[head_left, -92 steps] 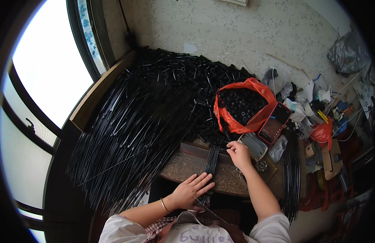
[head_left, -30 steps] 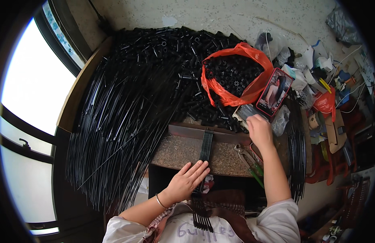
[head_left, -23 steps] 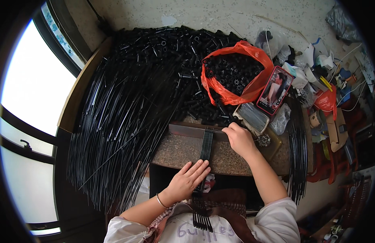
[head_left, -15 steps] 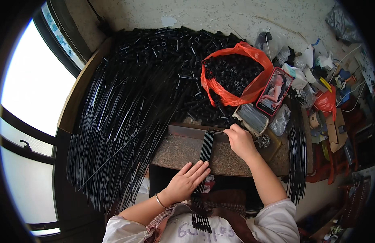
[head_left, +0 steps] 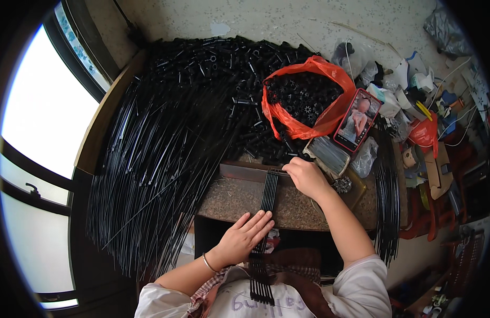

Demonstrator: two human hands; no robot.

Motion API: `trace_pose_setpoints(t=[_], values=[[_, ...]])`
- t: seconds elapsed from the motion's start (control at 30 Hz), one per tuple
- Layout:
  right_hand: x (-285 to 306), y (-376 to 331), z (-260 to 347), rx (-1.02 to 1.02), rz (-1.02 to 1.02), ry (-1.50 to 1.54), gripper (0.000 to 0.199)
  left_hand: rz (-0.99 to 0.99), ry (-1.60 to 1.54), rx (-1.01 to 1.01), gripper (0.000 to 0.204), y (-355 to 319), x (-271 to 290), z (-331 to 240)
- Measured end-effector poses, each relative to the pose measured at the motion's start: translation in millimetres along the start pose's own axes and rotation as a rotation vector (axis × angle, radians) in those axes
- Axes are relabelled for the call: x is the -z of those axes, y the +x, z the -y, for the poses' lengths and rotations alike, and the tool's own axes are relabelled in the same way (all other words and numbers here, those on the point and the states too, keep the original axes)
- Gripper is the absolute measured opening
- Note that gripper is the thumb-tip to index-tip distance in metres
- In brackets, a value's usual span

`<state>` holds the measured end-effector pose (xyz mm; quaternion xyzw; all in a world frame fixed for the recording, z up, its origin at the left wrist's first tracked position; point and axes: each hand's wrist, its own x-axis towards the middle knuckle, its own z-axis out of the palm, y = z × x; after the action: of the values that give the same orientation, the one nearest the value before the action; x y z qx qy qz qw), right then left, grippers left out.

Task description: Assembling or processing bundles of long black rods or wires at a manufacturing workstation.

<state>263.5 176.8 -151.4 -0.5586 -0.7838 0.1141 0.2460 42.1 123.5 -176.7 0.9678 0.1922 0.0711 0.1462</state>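
Note:
A flat row of thin black rods (head_left: 269,193) runs from a low metal bar (head_left: 242,171) on the speckled worktop (head_left: 232,196) down over its front edge, with the lower ends hanging against my apron. My left hand (head_left: 244,238) lies flat across the rods at that edge, fingers stretched out. At the rods' far ends, beside the bar, my right hand (head_left: 308,177) pinches a thin pale wire. One end of it reaches the rod tips; a thin tail shows below the hand. My fingers partly hide the wire.
A red plastic bag (head_left: 330,127) holds black notched parts. Black tubular parts (head_left: 202,58) are heaped behind, long black rods (head_left: 149,169) to the left. A phone (head_left: 357,121), a box of thin pins (head_left: 330,153) and another rod bundle (head_left: 387,206) are at right.
My right hand has shifted slightly left and up, closer to the rod tips. A thin tail now shows below it. My left hand stays in place.

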Motion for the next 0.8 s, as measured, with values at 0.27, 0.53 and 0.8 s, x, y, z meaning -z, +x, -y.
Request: trace_pose_setpoints(t=[0.27, 0.53, 0.8], values=[[-3, 4, 12, 0.176, -0.079, -0.264, 0.002, 0.004, 0.044, -0.018, 0.054, -10, 7, 1], [12, -23, 19, 0.151, -0.091, -0.247, 0.011, 0.006, 0.036, -0.028, 0.057, -26, 8, 1], [34, -25, 41, -0.039, 0.138, 0.053, 0.012, 0.007, 0.067, -0.047, 0.066, -42, 17, -18]])
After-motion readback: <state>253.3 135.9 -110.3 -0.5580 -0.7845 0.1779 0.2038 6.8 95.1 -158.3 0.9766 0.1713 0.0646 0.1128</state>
